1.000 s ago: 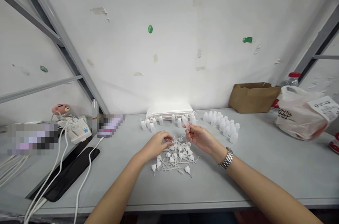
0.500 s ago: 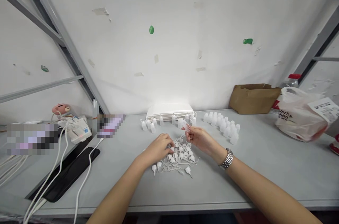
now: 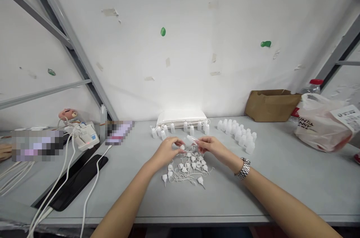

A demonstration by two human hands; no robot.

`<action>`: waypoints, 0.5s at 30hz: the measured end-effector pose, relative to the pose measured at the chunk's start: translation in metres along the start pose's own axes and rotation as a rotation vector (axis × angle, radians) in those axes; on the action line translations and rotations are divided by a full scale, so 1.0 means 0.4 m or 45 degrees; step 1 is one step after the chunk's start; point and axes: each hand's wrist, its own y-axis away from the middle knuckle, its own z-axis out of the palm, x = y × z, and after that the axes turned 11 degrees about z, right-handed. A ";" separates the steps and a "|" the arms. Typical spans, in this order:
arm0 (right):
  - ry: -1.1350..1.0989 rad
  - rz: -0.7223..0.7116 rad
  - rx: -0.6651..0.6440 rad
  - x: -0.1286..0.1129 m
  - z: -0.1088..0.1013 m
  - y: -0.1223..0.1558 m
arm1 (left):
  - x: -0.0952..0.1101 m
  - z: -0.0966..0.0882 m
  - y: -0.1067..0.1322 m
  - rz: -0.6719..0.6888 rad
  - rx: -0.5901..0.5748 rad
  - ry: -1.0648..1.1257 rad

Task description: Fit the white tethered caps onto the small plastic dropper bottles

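My left hand is closed on a small white cap, pinched between thumb and fingers just over the pile. Close beside it, my right hand grips a small translucent squeeze bottle, tilted with its end toward the left hand. Below both hands lies a loose pile of white needle-tip caps with looped straps. Several capped bottles stand upright behind the hands. To the right, a cluster of uncapped translucent bottles stands in rows.
A white flat stack rests against the wall. At right are a cardboard box, a plastic bag and a red-capped bottle. Left are a black phone, white cables and a power strip. Another person's hand shows at far left.
My left hand has lifted from the pile with a cap. My right hand has tilted the bottle toward it, and the two hands are closer. Another person's hand has appeared at far left.
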 end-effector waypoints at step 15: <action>0.510 -0.113 0.100 -0.001 0.008 0.014 | 0.014 0.007 0.007 0.087 0.009 -0.083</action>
